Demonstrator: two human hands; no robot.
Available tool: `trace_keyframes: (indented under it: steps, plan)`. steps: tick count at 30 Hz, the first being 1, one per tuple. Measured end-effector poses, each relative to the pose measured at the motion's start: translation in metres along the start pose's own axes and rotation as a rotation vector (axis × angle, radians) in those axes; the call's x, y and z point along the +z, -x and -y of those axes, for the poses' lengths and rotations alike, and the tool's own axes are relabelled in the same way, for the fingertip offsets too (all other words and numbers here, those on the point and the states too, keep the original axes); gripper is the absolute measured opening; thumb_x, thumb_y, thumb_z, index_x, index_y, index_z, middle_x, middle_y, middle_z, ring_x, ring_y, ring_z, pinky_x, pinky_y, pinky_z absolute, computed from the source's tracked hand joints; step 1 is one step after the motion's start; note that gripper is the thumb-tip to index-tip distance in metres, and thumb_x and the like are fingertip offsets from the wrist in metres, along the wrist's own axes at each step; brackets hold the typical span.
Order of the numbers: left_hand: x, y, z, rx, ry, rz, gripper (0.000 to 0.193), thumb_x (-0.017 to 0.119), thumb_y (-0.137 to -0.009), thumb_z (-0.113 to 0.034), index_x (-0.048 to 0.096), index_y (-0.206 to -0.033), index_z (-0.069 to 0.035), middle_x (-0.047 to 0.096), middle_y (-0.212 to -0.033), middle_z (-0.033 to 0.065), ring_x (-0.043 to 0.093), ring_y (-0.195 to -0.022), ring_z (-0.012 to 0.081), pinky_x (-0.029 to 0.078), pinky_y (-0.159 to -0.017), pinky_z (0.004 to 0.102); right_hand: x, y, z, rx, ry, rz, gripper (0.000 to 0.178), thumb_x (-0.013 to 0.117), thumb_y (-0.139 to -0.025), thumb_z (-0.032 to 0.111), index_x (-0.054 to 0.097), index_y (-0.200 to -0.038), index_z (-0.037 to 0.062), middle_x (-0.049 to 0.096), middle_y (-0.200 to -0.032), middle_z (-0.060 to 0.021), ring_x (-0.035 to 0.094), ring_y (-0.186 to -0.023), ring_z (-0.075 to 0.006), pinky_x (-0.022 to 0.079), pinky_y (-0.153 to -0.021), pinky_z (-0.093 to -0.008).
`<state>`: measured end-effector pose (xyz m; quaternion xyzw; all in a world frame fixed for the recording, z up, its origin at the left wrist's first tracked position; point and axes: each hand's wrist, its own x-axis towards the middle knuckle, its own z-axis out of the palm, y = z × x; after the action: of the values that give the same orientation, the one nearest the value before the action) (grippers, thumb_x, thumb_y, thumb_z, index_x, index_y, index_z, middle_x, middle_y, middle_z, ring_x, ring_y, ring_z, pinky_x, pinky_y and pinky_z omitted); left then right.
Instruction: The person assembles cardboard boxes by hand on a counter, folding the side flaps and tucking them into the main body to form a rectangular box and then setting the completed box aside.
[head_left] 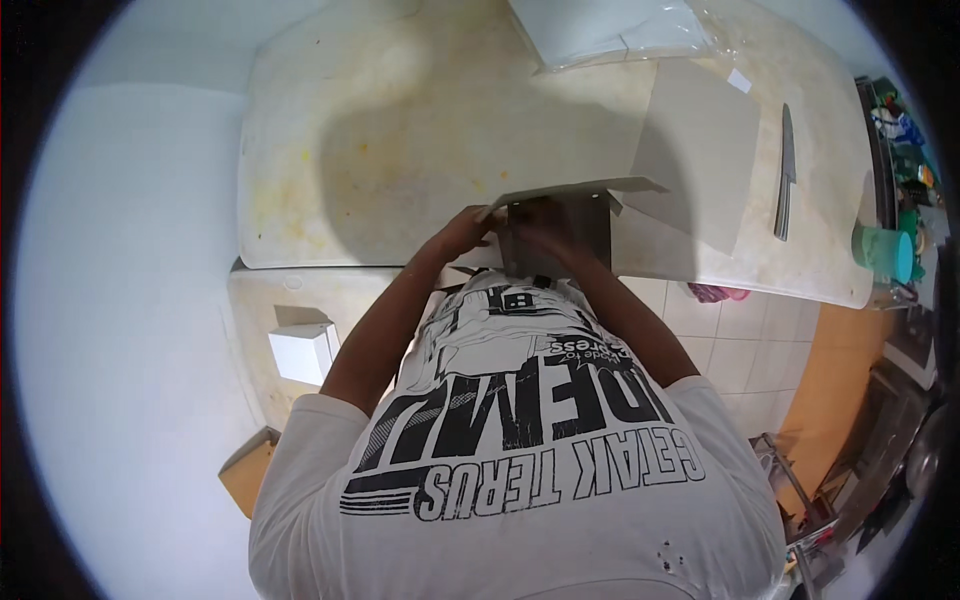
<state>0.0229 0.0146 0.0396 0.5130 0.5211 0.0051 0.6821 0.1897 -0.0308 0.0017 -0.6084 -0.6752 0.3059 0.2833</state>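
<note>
A grey cardboard box (pixel 600 235) with raised flaps stands at the table's near edge, close against my body. My left hand (pixel 465 235) is closed on the box's left edge, by the corner of the upper flap (pixel 580 187). Inside the box's dark opening is my right hand (pixel 543 225). Shadow covers its fingers, so whether it holds anything is hard to make out. To the right of the box a flat grey cardboard sheet (pixel 700 150) lies on the table.
The pale, stained table (pixel 420 60) carries a knife (pixel 785 175) at right and a plastic-wrapped white stack (pixel 610 30) at the far side. A green cup (pixel 882 252) stands by the right edge. Left of me are a small white box (pixel 303 352) and a brown carton (pixel 248 475).
</note>
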Motion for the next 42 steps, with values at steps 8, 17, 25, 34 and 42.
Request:
trace_keyframes:
  steps: [8, 17, 25, 34, 42]
  plan:
    - [0.015, -0.006, 0.027, 0.137, -0.319, -0.444, 0.025, 0.059, -0.083, -0.022, 0.059, -0.098, -0.002, 0.06, -0.089, 0.0124, 0.059, -0.08, 0.0227, 0.048, -0.07, 0.036, -0.002, 0.002, 0.009, 0.208, -0.23, -0.009, 0.018, 0.058, -0.07, 0.02, 0.064, -0.075, 0.0031, 0.062, -0.075, -0.0169, 0.061, -0.07, -0.0316, 0.049, -0.068, -0.0409]
    - [0.056, 0.011, -0.002, 0.349, -0.456, -0.863, 0.013, 0.059, -0.074, -0.014, 0.065, -0.076, -0.002, 0.06, -0.083, 0.0155, 0.06, -0.075, 0.0317, 0.049, -0.066, 0.0384, 0.014, 0.014, 0.01, 0.134, -0.27, -0.053, 0.019, 0.058, -0.072, 0.017, 0.063, -0.085, 0.0044, 0.063, -0.085, -0.0172, 0.061, -0.08, -0.0327, 0.048, -0.073, -0.0391]
    - [0.043, 0.006, 0.026, 0.336, -0.618, -0.783, 0.012, 0.059, -0.073, -0.01, 0.063, -0.074, 0.001, 0.059, -0.087, 0.0185, 0.057, -0.082, 0.0342, 0.046, -0.072, 0.0403, 0.022, 0.02, 0.014, 0.15, -0.345, -0.035, 0.023, 0.057, -0.073, 0.014, 0.062, -0.092, 0.0029, 0.062, -0.086, -0.0182, 0.06, -0.08, -0.0342, 0.048, -0.074, -0.0398]
    - [0.036, 0.004, 0.034, 0.287, -0.44, -0.716, 0.011, 0.056, -0.075, -0.009, 0.058, -0.077, 0.001, 0.058, -0.086, 0.0189, 0.056, -0.081, 0.0375, 0.045, -0.071, 0.0421, 0.038, 0.023, 0.007, 0.183, -0.369, -0.118, 0.022, 0.058, -0.074, 0.016, 0.062, -0.092, 0.0024, 0.062, -0.084, -0.0182, 0.06, -0.079, -0.0351, 0.048, -0.072, -0.04]
    - [0.015, -0.01, 0.068, 0.156, -0.164, -0.601, 0.017, 0.056, -0.079, -0.016, 0.06, -0.087, -0.001, 0.062, -0.085, 0.0167, 0.06, -0.081, 0.0319, 0.046, -0.07, 0.0392, 0.028, 0.016, 0.012, 0.204, -0.424, 0.029, 0.028, 0.056, -0.078, 0.025, 0.062, -0.095, 0.004, 0.062, -0.09, -0.0167, 0.059, -0.085, -0.0337, 0.047, -0.075, -0.0399]
